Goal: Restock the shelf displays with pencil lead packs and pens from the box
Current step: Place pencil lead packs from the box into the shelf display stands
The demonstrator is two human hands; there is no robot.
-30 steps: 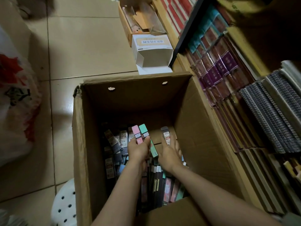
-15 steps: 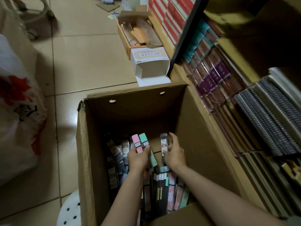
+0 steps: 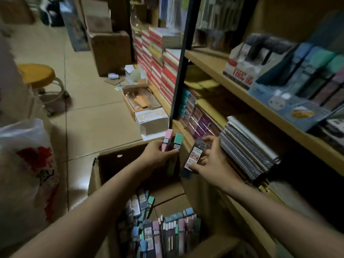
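Transfer step in hand. Left hand point(image 3: 158, 155) grips pink and green lead packs point(image 3: 172, 141); right hand point(image 3: 210, 161) pinches a clear labelled lead pack point(image 3: 195, 155), above the brown cardboard box point(image 3: 104, 164). Next: matching the far-right blue shelf display point(image 3: 290, 105).

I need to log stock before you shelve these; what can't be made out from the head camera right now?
- Pink pack and green pack in left hand: label print too small; lower ends hidden by fingers.
- Dark pack in right hand: brand text blurred.
- Cardboard box: contents motion-blurred, near side cut off by bottom edge.
- Blue display tray: blurred, cropped right.
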